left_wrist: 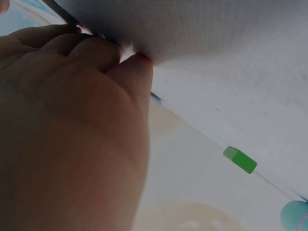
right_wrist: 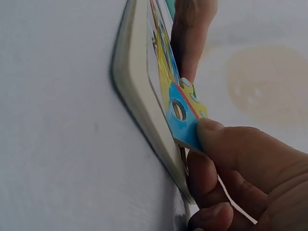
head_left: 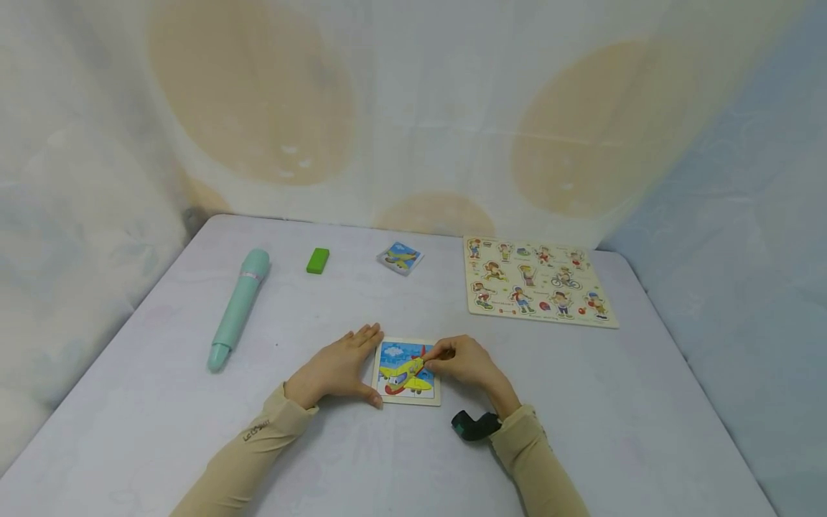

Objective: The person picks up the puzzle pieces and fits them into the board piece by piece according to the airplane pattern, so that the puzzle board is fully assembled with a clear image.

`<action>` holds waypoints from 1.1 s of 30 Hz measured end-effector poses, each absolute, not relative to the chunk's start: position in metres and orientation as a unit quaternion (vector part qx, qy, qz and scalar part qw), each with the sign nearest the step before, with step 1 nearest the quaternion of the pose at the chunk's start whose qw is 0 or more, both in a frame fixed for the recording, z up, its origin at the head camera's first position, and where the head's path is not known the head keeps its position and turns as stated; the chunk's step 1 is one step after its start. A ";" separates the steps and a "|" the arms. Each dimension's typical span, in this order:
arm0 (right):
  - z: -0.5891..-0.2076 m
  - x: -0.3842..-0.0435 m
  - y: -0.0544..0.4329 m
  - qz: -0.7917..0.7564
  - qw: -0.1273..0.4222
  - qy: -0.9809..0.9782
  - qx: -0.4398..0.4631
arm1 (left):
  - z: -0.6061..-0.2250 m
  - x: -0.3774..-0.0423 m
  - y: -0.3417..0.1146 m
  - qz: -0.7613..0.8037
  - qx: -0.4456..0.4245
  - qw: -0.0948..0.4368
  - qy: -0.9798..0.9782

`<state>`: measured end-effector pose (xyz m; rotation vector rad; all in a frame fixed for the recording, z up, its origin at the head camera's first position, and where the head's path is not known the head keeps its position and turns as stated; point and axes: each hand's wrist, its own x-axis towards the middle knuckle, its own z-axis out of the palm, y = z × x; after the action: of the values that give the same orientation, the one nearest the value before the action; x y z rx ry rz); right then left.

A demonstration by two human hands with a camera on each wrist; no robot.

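Note:
A small square jigsaw puzzle (head_left: 408, 403) with a yellow airplane on a blue sky lies on the table in front of me. My right hand (head_left: 466, 360) pinches a puzzle piece (right_wrist: 185, 131) between thumb and fingers at the puzzle's right side. In the right wrist view, this blue, yellow and red piece stands tilted up from the puzzle, with a round hole in it. My left hand (head_left: 336, 368) rests along the puzzle's left edge, fingers extended and thumb spread toward the lower corner. The left wrist view hides most of its fingertips' contact.
Farther back lie a green block (head_left: 317, 261) and a small airplane picture tile (head_left: 400, 258). A mint-green tube-like object (head_left: 240, 305) is at the left. A wooden board with sports figures (head_left: 536, 280) lies at the back right. A black bent device (head_left: 474, 426) sits by my right wrist.

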<state>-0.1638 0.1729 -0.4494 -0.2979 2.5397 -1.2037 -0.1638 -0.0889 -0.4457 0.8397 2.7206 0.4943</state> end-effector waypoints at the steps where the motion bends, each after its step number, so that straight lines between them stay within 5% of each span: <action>1: -0.449 -0.164 0.172 -0.421 0.159 0.887 -0.101 | -0.446 -0.164 -0.089 0.169 0.289 0.125 0.934; 33: -0.445 -0.164 0.174 -0.446 0.125 0.883 -0.080 | -0.446 -0.164 -0.089 0.162 0.292 0.126 0.934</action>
<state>-0.1644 0.1736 -0.4453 -0.2335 2.5732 -1.2988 -0.1635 -0.0891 -0.4460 0.8506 2.7202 0.4731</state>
